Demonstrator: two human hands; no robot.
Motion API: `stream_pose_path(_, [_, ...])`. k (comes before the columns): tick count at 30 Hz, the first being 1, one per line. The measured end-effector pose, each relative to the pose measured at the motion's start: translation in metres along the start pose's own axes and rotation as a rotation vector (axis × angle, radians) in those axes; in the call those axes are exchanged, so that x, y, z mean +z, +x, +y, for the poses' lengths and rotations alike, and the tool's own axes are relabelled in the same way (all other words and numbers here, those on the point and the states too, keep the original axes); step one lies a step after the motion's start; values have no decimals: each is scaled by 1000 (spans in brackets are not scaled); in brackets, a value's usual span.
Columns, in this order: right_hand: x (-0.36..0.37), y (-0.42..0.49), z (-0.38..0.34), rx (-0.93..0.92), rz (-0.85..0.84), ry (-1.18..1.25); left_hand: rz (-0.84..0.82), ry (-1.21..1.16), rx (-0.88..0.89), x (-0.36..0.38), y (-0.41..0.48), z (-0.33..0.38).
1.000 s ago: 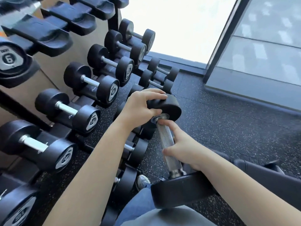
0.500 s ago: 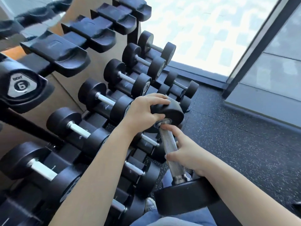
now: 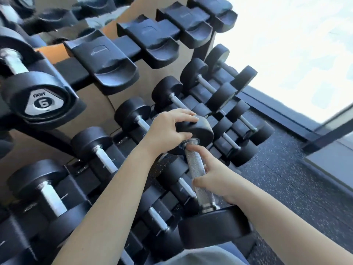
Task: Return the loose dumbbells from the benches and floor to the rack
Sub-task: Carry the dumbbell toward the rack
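Dumbbell hangs in the air just before the rack, tilted, one head up and away, the other low by the person's body. The left hand clamps the upper head, fingers over and thumb under, while the right hand holds the knurled handle, probably to share the weight and steer toward an empty cradle.

Black speckled rubber floor; bright window right, dark frame; tan wall left.
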State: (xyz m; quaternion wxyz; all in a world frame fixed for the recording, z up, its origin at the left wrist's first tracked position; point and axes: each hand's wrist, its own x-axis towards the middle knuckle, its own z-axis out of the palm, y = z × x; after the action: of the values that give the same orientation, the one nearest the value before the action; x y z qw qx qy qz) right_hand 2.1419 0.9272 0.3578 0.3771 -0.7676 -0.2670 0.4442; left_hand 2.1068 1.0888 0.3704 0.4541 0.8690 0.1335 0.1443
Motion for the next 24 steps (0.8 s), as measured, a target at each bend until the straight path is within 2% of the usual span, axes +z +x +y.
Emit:
stream_pose_path(12, [-82, 103, -58, -108, -231, -173, 275, 72, -160, -32, 92, -10])
stream_pose_path(17, [-93, 130, -75, -133, -312, -214, 349, 88, -206, -45, 105, -17])
stream_pose_path(24, [-87, 161, -88, -136, -380, -142, 427, 74, -266, -61, 108, -32])
